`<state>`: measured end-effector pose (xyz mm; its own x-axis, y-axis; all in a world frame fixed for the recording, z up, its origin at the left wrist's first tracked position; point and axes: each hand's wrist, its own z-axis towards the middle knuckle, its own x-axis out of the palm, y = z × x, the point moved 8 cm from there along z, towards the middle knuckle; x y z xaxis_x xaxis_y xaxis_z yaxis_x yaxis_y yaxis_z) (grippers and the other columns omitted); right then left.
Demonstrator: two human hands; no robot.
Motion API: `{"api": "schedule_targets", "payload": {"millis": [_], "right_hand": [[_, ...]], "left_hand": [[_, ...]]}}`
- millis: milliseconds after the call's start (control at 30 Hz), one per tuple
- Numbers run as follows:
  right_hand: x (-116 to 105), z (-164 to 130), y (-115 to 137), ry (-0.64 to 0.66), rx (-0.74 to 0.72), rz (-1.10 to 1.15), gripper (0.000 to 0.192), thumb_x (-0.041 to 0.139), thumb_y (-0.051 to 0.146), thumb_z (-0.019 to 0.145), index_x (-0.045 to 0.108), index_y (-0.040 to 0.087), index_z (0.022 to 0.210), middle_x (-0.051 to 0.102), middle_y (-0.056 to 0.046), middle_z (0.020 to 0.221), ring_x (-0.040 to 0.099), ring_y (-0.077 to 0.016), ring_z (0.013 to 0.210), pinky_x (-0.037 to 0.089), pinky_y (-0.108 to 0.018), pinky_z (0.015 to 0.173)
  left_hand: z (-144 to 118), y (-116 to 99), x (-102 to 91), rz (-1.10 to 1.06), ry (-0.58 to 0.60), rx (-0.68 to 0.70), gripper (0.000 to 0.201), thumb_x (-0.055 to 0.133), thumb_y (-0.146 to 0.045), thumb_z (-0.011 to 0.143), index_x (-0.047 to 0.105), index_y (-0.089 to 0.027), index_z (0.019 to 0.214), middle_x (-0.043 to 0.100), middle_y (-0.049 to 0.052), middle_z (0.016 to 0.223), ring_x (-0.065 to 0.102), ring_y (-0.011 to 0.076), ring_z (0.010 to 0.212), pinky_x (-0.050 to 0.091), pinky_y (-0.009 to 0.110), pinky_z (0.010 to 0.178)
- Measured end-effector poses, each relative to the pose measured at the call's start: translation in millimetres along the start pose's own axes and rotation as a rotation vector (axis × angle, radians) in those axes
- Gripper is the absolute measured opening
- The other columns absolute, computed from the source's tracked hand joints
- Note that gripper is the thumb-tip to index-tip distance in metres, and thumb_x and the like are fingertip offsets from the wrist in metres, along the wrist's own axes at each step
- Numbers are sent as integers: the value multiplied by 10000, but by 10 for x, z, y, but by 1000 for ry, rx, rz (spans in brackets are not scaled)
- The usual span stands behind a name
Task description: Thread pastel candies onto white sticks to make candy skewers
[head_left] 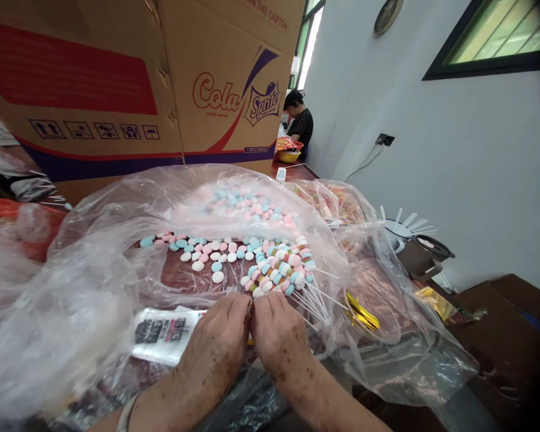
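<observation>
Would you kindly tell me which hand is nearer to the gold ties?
Right. The right hand is left of the gold ties, apart from them; the left hand is farther left, beside the right one.

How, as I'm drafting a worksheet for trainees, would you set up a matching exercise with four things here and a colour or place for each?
1. Loose candies
2. Shiny strips
3. Large carton
4. Printed packet

A. Gold
B. Partly covered by the left hand
C. Standing beyond the candies
D. Pink, blue and white

Pairs: 1-D, 2-A, 3-C, 4-B
</observation>
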<state>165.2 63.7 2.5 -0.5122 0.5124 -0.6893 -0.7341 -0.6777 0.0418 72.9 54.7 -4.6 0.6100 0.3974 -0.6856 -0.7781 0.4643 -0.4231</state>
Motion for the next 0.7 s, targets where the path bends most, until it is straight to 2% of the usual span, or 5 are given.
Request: {"api": "schedule_targets", "payload": {"millis": [133,333,433,600,700], "right_hand": [[-23,163,-242,-131,215,261,222,432,101,941,528,196,765,561,-9,659,535,-152,587,416,-258,565],[-89,205,39,-133,263,646,184,447,130,907,537,202,763,579,15,677,548,-112,602,419,-215,585],[33,142,122,-49,330,804,184,450,148,887,547,203,740,567,29,642,527,-101,566,401,-204,543],[168,97,-54,-25,494,878,173,478,174,866,560,200,716,534,47,582,467,-93,515,368,-198,498],[213,85,44,3,540,1012,145,522,221,853,566,196,716,536,34,605,473,-104,556,386,-214,543]], "left_hand": [[-154,-205,-254,-129,-259,123,290,579,-83,887,584,-185,1158,674,103,1071,624,254,983,505,398,895],[-145,391,-14,-1086,1,-832,296,550,-466,968,657,-191,963,692,25,796,635,211,741,507,303,687],[60,388,-163,-1413,58,-746,535,470,-659,942,692,-173,966,732,54,754,653,220,685,516,338,723],[-61,237,-143,-1180,564,-593,613,437,-647,971,736,-151,770,734,76,603,675,239,695,492,369,842],[-211,417,-73,-1139,389,-875,546,544,-632,923,721,-151,736,737,66,698,676,227,745,517,338,802]]}}
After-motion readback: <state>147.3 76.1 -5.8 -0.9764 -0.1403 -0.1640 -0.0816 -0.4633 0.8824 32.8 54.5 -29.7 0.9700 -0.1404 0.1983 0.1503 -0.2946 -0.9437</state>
